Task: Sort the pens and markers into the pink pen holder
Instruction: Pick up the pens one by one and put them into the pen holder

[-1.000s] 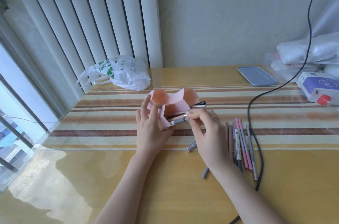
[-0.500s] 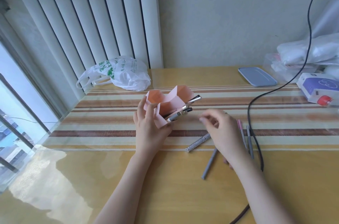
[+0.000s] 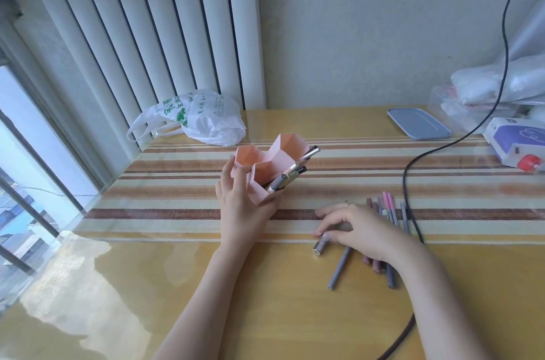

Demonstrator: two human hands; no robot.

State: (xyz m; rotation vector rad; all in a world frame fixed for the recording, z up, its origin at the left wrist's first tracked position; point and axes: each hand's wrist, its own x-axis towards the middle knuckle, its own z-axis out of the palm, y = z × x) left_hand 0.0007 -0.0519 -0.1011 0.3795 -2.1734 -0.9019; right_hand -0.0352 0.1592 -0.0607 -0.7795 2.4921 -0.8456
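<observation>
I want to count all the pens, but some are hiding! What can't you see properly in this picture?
- Head view: the right hand covers the middles of the loose pens, so no sure count.
- The glittery pen shows only its tip under the fingers.
- The pink pen holder hides the lower ends of the pens inside.
- The plastic bag print is too small.

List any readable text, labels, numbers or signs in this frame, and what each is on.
Nothing reads reliably.
White plastic bag: green printed characters and a triangular symbol, too blurred to read.
Grey marker beside the right hand: a small barrel label, possibly digits, too small to read.
Purple and white box: only a white outline drawing, no legible words.
Pink pen holder: no text.
</observation>
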